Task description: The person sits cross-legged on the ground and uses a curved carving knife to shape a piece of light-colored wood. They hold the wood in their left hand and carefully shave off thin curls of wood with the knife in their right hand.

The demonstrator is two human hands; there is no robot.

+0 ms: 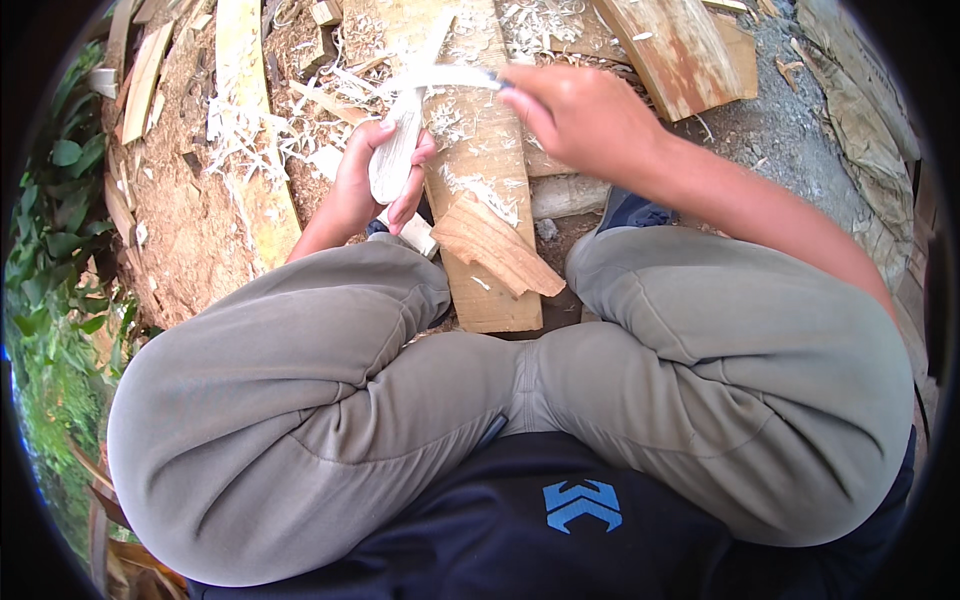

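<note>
My left hand grips a pale, whitish piece of carved wood, held upright above my left knee. My right hand is closed around the handle of a curved blade, whose pale metal edge reaches left to the top of the wood piece. The handle itself is hidden in my fist. I sit cross-legged in grey trousers, and both hands work just beyond my knees.
A long plank lies under my hands, with a broken slab of bark-like wood on it. White shavings and sawdust cover the ground. More planks lie at the top right. Green plants border the left.
</note>
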